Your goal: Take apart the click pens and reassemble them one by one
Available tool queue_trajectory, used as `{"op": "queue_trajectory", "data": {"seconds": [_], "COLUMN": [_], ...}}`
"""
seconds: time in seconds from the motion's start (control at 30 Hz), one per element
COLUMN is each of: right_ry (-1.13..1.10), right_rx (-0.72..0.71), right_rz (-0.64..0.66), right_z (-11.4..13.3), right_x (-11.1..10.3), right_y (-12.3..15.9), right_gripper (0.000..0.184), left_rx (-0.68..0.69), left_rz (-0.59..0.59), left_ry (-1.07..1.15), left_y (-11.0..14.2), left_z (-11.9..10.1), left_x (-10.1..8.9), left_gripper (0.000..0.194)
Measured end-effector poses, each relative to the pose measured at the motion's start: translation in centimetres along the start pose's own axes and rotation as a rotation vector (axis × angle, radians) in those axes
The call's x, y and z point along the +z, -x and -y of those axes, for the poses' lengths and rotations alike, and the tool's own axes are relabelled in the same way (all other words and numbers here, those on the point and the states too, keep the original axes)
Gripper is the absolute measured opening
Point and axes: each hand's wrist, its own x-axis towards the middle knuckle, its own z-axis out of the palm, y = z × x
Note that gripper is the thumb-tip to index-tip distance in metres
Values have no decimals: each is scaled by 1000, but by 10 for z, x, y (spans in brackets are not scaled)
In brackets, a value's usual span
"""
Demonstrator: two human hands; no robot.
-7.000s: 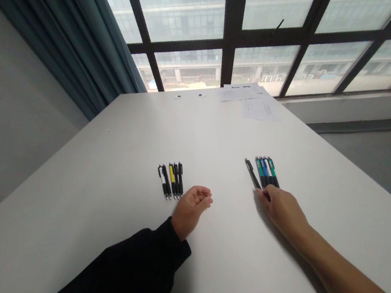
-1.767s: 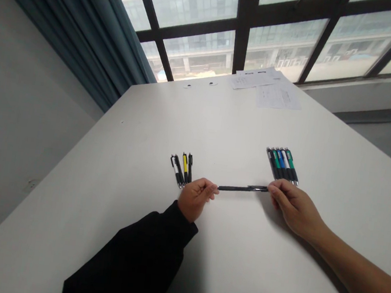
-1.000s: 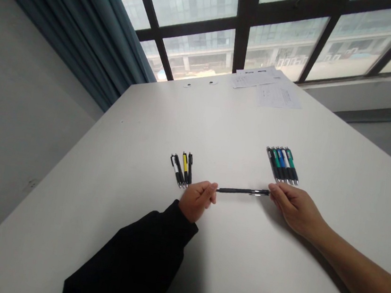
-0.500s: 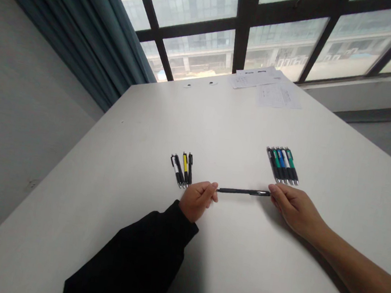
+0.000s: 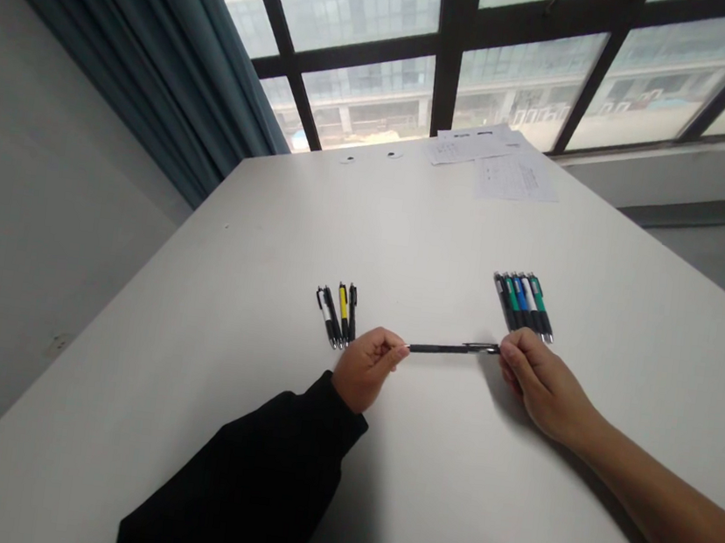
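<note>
A black pen (image 5: 449,349) is stretched level between my two hands, just above the table. My left hand (image 5: 369,366), in a black sleeve, pinches its tip end. The clip end, on the right, is pinched by my right hand (image 5: 540,383). Close behind my left hand lies a loose group of several pens, one of them a yellow pen (image 5: 343,304). Past my right hand, several pens lie side by side in a neat row, among them a blue pen (image 5: 521,296); my fingers cover part of the row's lower end.
The white table (image 5: 254,293) reaches to the window. Sheets of paper (image 5: 519,178) lie at its far edge, near two small round fittings (image 5: 394,155). A blue-grey curtain (image 5: 146,42) hangs at the left, beside a grey wall.
My right hand has moved slightly up, and the clip end of the pen has risen with it. The pen has turned about its length, so its clip now shows along the top.
</note>
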Motion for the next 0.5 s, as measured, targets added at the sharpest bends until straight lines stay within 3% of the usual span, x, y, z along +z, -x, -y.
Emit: {"op": "queue_trajectory", "data": {"seconds": [0.3, 0.5], "right_ry": [-24, -196], "right_rx": [-29, -84], "right_rz": [11, -18], "right_z": [-2, -4], "right_x": [0, 0], "right_y": [0, 0], "right_gripper": [28, 22], "left_rx": [49, 65], "left_rz": [-45, -19], "left_ry": [94, 95], "left_y": [-2, -1], "left_z": [4, 15], "left_x": [-1, 0], "left_gripper": [24, 16]}}
